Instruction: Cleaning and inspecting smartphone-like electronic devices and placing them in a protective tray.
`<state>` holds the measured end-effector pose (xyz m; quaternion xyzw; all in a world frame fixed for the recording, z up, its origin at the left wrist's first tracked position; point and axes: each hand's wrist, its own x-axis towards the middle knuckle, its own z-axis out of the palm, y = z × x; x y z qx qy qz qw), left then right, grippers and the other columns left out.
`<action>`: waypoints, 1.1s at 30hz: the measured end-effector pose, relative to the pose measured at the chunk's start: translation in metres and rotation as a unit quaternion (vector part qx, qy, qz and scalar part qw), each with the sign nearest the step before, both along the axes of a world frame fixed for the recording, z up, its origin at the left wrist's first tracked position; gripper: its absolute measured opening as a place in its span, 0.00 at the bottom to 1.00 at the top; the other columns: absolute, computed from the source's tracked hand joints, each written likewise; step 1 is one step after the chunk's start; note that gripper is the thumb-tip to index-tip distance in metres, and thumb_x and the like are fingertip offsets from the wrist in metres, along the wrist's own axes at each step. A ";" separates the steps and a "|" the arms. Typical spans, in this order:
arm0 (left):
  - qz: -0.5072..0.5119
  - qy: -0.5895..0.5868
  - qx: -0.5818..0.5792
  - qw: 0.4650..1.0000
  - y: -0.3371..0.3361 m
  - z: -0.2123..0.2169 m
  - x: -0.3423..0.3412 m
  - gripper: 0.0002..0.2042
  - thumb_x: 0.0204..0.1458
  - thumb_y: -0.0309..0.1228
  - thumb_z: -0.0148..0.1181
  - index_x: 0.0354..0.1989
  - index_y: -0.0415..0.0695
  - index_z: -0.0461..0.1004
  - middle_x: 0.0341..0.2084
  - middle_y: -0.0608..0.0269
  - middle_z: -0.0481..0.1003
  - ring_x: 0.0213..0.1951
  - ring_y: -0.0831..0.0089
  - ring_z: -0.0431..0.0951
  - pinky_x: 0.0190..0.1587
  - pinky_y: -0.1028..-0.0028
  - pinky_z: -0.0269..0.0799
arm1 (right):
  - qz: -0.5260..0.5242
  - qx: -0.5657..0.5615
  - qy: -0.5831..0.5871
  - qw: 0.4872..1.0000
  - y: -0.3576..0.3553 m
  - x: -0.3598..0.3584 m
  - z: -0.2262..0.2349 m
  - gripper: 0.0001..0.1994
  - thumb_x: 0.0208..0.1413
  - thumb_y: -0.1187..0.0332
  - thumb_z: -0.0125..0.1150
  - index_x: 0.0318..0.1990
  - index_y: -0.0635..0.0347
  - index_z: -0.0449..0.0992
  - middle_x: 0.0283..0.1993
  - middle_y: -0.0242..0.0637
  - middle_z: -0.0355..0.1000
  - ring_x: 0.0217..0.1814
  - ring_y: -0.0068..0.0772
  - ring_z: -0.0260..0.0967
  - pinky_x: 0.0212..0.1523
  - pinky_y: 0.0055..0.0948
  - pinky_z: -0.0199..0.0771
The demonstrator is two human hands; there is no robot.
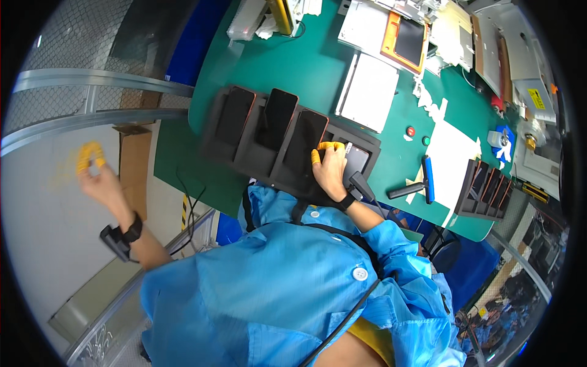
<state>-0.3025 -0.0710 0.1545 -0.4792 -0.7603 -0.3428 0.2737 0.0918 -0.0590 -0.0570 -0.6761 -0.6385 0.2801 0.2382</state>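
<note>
My right hand (332,168), with yellow finger cots, is over a black slotted tray (244,160). Its fingers are bent together at the right edge of a dark, orange-rimmed phone (304,137); whatever lies between the fingertips is hidden. Just right of that hand, a phone with a bright, reflecting screen (356,160) lies in the last slot. Two more dark phones (235,116) (278,119) lean in slots to the left. Far out to the left, off the table, my left hand (101,180) is raised and slightly blurred. Its yellow-capped fingers curl into a pinch; their content is unclear.
On the green table (293,64) stand white flat boxes (369,92) and an orange-framed fixture (405,40). Toward the right lie a blue-and-black roller (428,180), a white sheet (449,156) and a second phone tray (483,192). A metal rail (98,119) runs along the left.
</note>
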 end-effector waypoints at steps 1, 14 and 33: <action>0.003 -0.121 -0.009 0.993 0.003 -0.020 0.011 0.08 0.45 0.23 0.59 0.35 0.38 0.74 0.31 0.61 0.74 0.34 0.76 0.71 0.40 0.76 0.66 | 0.002 -0.004 -0.014 1.000 -0.001 0.000 -0.001 0.11 0.41 0.71 0.57 0.33 0.66 0.69 0.35 0.51 0.63 0.37 0.52 0.61 0.35 0.43 0.62; -0.332 -0.669 -0.167 0.643 0.114 -0.098 0.253 0.10 0.49 0.21 0.50 0.40 0.37 0.71 0.34 0.65 0.73 0.30 0.83 0.69 0.29 0.86 0.61 | -0.048 0.000 0.186 0.981 -0.018 0.029 0.033 0.09 0.50 0.76 0.49 0.39 0.67 0.62 0.34 0.53 0.63 0.38 0.54 0.63 0.37 0.40 0.64; -0.387 -0.459 -0.321 0.732 0.206 -0.194 0.404 0.18 0.39 0.38 0.63 0.34 0.39 0.67 0.28 0.54 0.69 0.33 0.67 0.69 0.36 0.70 0.65 | -0.270 0.188 0.119 0.937 0.094 0.195 0.033 0.11 0.56 0.71 0.43 0.46 0.64 0.63 0.39 0.44 0.66 0.38 0.35 0.64 0.39 0.27 0.63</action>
